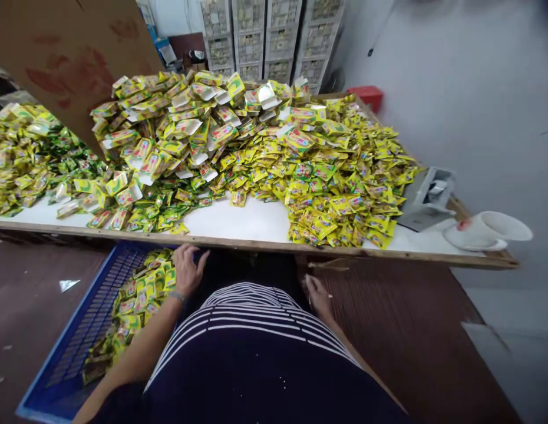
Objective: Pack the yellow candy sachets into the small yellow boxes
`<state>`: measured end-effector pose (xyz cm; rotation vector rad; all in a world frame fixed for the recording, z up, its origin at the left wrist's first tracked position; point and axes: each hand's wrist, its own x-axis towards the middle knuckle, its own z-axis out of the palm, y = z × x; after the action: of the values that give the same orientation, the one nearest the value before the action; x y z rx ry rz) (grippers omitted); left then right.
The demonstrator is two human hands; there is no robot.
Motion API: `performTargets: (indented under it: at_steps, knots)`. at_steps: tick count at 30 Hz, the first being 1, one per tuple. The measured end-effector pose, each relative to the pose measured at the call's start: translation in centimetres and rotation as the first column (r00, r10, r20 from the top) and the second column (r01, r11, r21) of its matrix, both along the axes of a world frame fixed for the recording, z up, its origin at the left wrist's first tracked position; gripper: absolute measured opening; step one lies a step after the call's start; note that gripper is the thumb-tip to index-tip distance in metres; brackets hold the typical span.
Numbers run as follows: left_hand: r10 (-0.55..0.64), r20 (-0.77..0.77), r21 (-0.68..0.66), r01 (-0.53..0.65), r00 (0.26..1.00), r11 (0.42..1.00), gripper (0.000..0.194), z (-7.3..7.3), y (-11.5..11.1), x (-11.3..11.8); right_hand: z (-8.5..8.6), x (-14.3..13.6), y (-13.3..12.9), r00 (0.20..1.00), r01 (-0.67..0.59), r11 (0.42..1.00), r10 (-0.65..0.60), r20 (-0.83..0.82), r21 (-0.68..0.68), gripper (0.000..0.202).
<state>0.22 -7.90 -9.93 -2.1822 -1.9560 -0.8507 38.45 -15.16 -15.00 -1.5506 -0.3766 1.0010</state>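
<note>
My left hand (188, 271) is at the front edge of the white-topped table (256, 221), thumb and fingers apart, with nothing in it. Beside and below it, a blue plastic crate (75, 347) on the floor holds yellow packets (144, 288). Low by my right thigh hangs my right hand (317, 294), fingers loosely apart and nothing visible in them. On the table, a large heap of small yellow sachets (340, 194) lies to the right. Small yellow-green boxes (181, 129), several with open white flaps, are piled at the left and middle.
A brown cardboard sheet (75, 65) stands at the left. On the table's right end are a grey metal device (426, 200) and a white funnel-shaped vessel (486, 229). Stacked white crates (250, 38) and a red container (366, 97) are behind. A wall (477, 118) rises at the right.
</note>
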Motion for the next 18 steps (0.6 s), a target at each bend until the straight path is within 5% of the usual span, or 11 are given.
performTargets:
  at_steps: [2, 4, 7, 10, 13, 18]
  knots:
    - [-0.102, 0.049, -0.158, 0.109, 0.994, 0.981, 0.039, -2.0, -4.9, -1.0, -0.6, 0.0, -0.7, 0.953, -0.260, 0.966, 0.255, 0.166, 0.006, 0.028]
    - [-0.122, 0.127, -0.289, 0.154, 0.984, 0.945, 0.036, -3.4, -8.4, -2.1, -1.0, -0.4, -0.9, 0.723, -0.553, 0.833, 0.492, 0.485, -0.021, 0.038]
    - [-0.120, 0.170, -0.383, 0.178, 0.978, 0.906, 0.021, -4.0, -10.6, -3.1, -1.0, -1.2, -0.8, 0.298, -0.698, 0.695, 0.502, 0.812, -0.173, 0.041]
    - [-0.171, 0.161, -0.318, 0.215, 0.972, 0.923, 0.019, -3.4, -10.7, -2.9, -1.0, -1.5, -0.7, 0.108, -0.682, 0.685, 0.443, 0.890, -0.258, 0.032]
    - [-0.144, 0.227, -0.241, 0.199, 0.963, 0.950, 0.011, -3.0, -10.5, -2.3, -1.3, -1.4, -1.1, 0.048, -0.681, 0.696, 0.353, 0.935, -0.228, 0.036]
    - [0.122, 0.411, -0.350, 0.033, 0.904, 0.936, 0.018, -2.3, -9.5, -1.5, -2.3, -1.2, -2.9, 0.155, -0.585, 0.809, 0.172, 0.973, -0.050, 0.042]
